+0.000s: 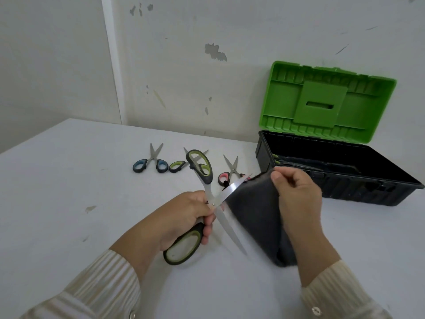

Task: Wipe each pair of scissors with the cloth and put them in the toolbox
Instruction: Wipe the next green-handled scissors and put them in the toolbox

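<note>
My left hand (184, 212) grips a large pair of green-handled scissors (232, 233) near the pivot, blades spread wide apart above the table. My right hand (296, 192) holds a dark grey cloth (255, 217) that hangs beside the upper blade and touches it. Three more pairs lie on the table behind: blue-handled scissors (150, 163), green-handled scissors (177, 166) partly hidden by the held pair, and pink-handled scissors (230, 174). The black toolbox (340, 194) stands open at the right, with at least one green-handled pair (276, 158) inside.
The toolbox's green lid (326, 100) leans back against the scuffed white wall. The white table (69, 192) has a few small stains at the left. My striped sleeves fill the bottom corners.
</note>
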